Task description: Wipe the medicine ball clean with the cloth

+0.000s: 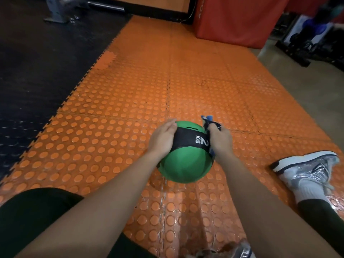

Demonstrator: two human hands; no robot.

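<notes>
This is looking like a gym. Orange floor mats [186, 81] with round bumps are covering the middle of the floor, and they are locking like puzzle pieces into black rubber mats [37, 62] on the left. A big red padded box [234, 19] is standing at the back. A grey metal stand [61, 10] with a bar is sitting far off on the black mats. Dark weights on a rack [305, 45] are showing at the right, but they are blurry. A green medicine ball [186, 164] marked 2 KG is resting on the orange mats.
</notes>
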